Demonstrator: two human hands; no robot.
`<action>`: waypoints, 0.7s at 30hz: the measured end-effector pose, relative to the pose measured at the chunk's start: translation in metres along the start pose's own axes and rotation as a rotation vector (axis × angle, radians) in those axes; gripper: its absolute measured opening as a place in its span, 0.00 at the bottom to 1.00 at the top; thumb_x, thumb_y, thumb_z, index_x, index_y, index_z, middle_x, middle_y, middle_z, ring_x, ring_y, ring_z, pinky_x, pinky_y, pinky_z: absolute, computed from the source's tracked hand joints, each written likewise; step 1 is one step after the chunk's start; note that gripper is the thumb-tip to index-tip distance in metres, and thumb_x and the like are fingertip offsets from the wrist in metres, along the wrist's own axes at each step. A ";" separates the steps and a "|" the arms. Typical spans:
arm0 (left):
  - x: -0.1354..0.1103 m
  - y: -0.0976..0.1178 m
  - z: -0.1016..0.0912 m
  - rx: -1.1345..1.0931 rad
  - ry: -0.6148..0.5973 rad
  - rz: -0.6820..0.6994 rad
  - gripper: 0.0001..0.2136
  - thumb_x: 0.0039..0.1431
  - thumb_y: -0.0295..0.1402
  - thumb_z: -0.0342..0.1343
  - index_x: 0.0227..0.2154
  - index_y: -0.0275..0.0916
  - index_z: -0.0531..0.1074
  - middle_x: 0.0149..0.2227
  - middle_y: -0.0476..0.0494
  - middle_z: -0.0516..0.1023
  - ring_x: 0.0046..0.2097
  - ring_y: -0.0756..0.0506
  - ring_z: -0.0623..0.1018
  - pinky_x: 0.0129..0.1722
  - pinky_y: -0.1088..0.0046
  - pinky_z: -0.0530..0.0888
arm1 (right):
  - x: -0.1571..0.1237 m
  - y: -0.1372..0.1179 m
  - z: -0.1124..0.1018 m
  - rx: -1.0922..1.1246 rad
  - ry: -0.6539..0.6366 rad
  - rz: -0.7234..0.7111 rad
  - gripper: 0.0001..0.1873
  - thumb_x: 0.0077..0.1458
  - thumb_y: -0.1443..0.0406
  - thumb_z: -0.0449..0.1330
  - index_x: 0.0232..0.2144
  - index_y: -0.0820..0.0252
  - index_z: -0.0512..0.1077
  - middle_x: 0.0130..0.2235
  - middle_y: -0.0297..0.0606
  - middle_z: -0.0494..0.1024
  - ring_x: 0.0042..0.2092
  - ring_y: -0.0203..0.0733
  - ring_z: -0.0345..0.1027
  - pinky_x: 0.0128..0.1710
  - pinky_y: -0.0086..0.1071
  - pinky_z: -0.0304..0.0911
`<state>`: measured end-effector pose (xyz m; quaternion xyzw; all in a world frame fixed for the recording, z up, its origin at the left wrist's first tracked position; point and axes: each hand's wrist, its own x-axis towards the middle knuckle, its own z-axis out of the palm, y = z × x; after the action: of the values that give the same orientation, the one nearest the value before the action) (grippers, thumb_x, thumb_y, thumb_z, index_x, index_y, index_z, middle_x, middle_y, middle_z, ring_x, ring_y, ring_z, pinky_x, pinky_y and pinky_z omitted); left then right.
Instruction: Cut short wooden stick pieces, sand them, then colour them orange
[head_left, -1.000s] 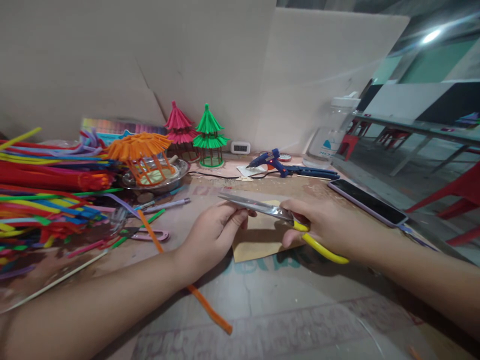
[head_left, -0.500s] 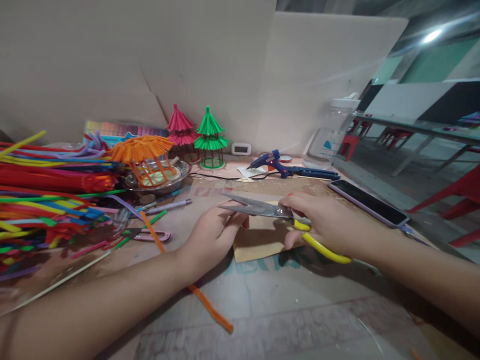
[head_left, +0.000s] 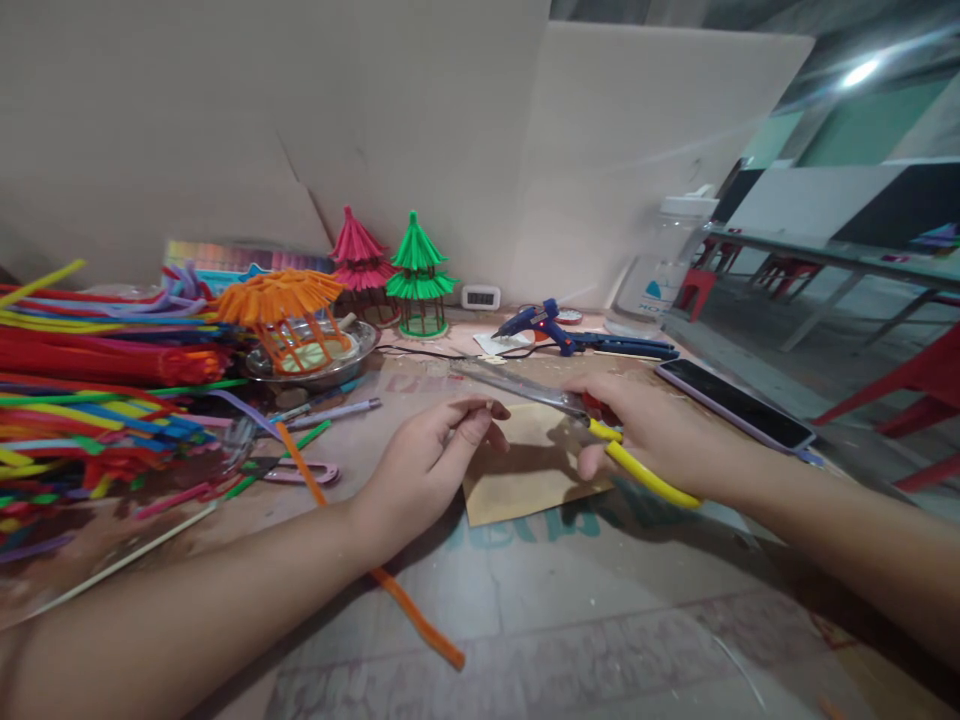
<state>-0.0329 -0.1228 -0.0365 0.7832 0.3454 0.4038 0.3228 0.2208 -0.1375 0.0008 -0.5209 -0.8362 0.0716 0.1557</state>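
Observation:
My right hand (head_left: 660,435) grips yellow-handled scissors (head_left: 555,405) whose blades point left above the table. My left hand (head_left: 431,460) is pinched, thumb against fingertips, just under the blade tips; what it pinches is too small to make out. A tan card (head_left: 525,480) lies flat on the table between and below both hands. An orange pipe cleaner (head_left: 360,545) runs diagonally under my left wrist.
A big heap of coloured pipe cleaners (head_left: 82,390) fills the left. Behind stand an orange roofed model on a metal dish (head_left: 292,320), pink (head_left: 360,265) and green (head_left: 420,270) pagoda models, a blue glue gun (head_left: 555,330), a phone (head_left: 735,405) and a plastic bottle (head_left: 664,265).
The scissors have risen and tilted, blades now pointing up-left and away from my left fingers. My left hand stays pinched and has shifted slightly up.

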 end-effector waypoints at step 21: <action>0.002 0.002 -0.004 0.173 0.027 0.060 0.13 0.63 0.30 0.46 0.24 0.39 0.70 0.29 0.47 0.76 0.34 0.46 0.75 0.38 0.71 0.72 | -0.007 -0.013 -0.001 -0.154 -0.071 -0.028 0.22 0.51 0.51 0.70 0.40 0.58 0.72 0.37 0.40 0.78 0.41 0.51 0.72 0.35 0.34 0.58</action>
<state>-0.0346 -0.1216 -0.0321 0.8126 0.3600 0.3925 0.2369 0.2131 -0.1496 0.0044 -0.5168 -0.8514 0.0231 0.0864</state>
